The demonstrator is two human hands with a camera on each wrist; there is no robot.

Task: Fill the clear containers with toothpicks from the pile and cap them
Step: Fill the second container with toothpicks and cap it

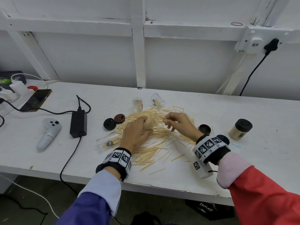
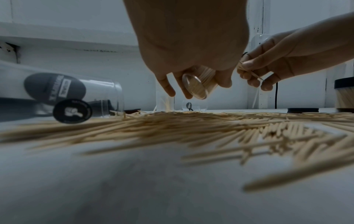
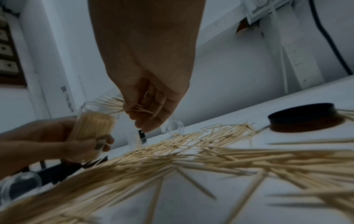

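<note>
Counted 5 clear containers: 1 held (image 1: pixel 150 123) in left hand (image 1: pixel 135 135), tilted, nearly full; 1 upright (image 1: pixel 137 103) and 1 on its side (image 1: pixel 158 99) twd far edge of desk (image 1: pixel 243 156); 1 on its side (image 1: pixel 108 142) just left of left hand, w/ dark stickers; 1 capped full one (image 1: pixel 240 129) twd right end. Caps: 2 loose (image 1: pixel 109 123), (image 1: pixel 119 118) at pile's left, 1 more (image 1: pixel 204 129) beside right wrist, plus black cap on the full one. Toothpick pile (image 1: pixel 155 140) spread mid-desk, reaching near edge.

Left hand fingers curled round held container. Right hand (image 1: pixel 177 123) pinched small bunch of toothpicks (image 3: pixel 122 106) at container mouth.

Right wrist cam only: bunch tips right at open rim, held container (image 3: pixel 93 125) packed tight. Left wrist cam only: its round base (image 2: pixel 194 86).

White painted desk, white framed wall behind w/ socket + black plug (image 1: pixel 272 44). Left end: VR controller (image 1: pixel 48 133), power brick (image 1: pixel 78 123), phone (image 1: pixel 36 100).
</note>
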